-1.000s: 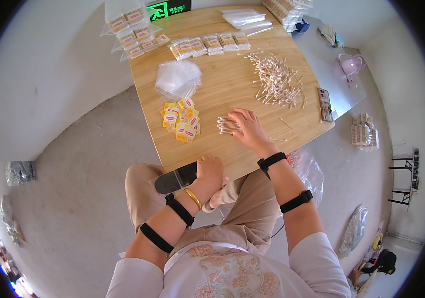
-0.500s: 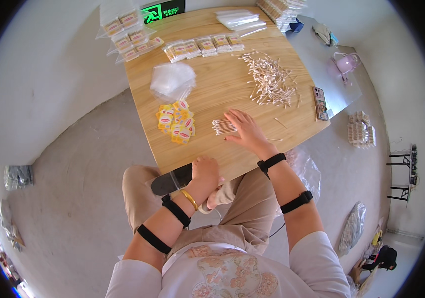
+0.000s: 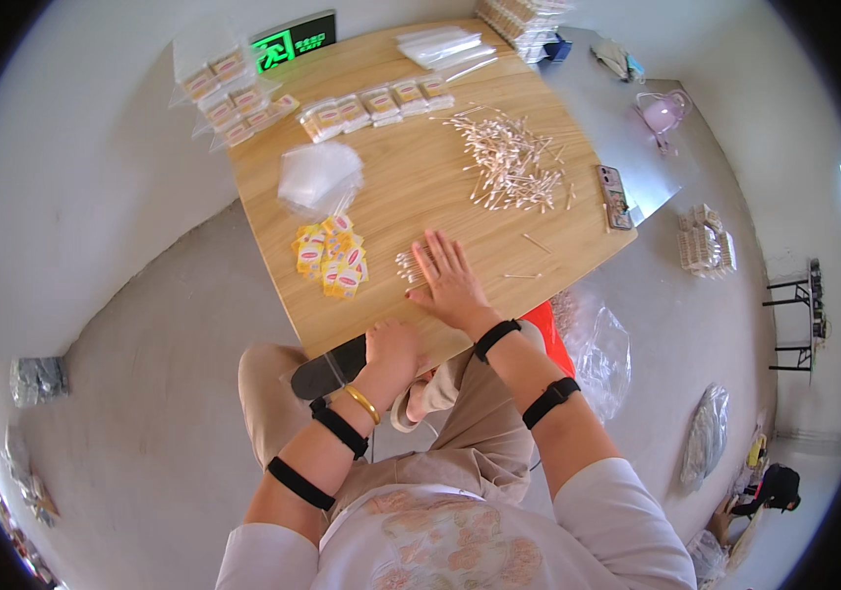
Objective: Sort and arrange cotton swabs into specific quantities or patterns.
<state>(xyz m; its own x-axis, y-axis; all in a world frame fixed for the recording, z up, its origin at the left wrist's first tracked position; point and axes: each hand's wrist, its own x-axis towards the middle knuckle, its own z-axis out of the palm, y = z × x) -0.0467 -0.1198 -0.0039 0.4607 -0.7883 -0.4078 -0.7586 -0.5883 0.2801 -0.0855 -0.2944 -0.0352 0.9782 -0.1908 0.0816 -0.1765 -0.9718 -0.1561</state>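
My right hand [image 3: 452,283] lies palm down on the wooden table [image 3: 401,211], fingers stretched out, over a small row of cotton swabs [image 3: 406,265]. White swab tips show left of its fingers; the rest of the row is hidden beneath. At the table's near edge my left hand [image 3: 393,346] is curled, its fingertips hidden, so what it holds, if anything, does not show. A dark, round-ended flat thing [image 3: 327,371] sits beside it. Left of the row is a pile of yellow-and-white cards [image 3: 330,258], and past that a stack of clear plastic bags [image 3: 320,179].
A heap of loose swabs [image 3: 514,162] covers the right side, with two stray swabs [image 3: 537,242] nearer me. Filled packs [image 3: 379,102] line the far side; more packs [image 3: 234,96] stack at far left. A phone [image 3: 614,197] lies at the right edge.
The whole view has shifted slightly. My right hand has moved left and nearer, and now covers more of the swab row. A red thing has come into view under the table's right edge.
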